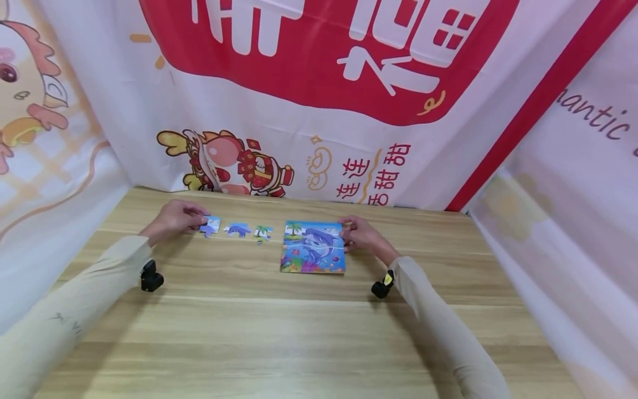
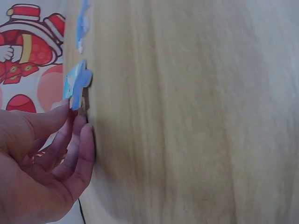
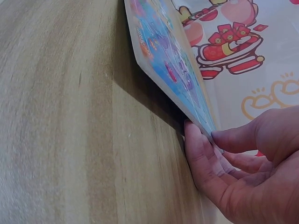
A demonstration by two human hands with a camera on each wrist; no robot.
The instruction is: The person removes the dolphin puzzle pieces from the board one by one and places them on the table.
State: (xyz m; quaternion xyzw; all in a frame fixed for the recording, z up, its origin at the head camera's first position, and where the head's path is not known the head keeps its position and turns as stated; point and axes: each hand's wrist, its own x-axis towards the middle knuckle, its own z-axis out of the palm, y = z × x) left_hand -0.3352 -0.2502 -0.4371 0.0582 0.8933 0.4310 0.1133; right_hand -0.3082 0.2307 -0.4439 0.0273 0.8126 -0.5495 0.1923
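Note:
My left hand (image 1: pixel 180 216) pinches a blue-and-white puzzle piece (image 1: pixel 211 225) between thumb and fingertips. In the left wrist view the puzzle piece (image 2: pixel 77 85) is tilted, its near corner under the thumb. To its right lie a puzzle piece with a purple dolphin part (image 1: pixel 239 229) and another with a palm tree (image 1: pixel 262 233). My right hand (image 1: pixel 363 235) grips the right edge of a square dolphin puzzle board (image 1: pixel 313 249), thumb on top and fingers beneath. Seen from the right wrist, the board (image 3: pixel 166 56) slopes, with a shadow below its raised edge.
A wood-grain table (image 1: pixel 279 343) carries everything. Behind it hangs a white-and-red printed cloth (image 1: pixel 299 88), meeting the table's back edge close beyond the hands. More printed cloth hangs at the left (image 1: pixel 50 138) and right (image 1: pixel 563 221) sides.

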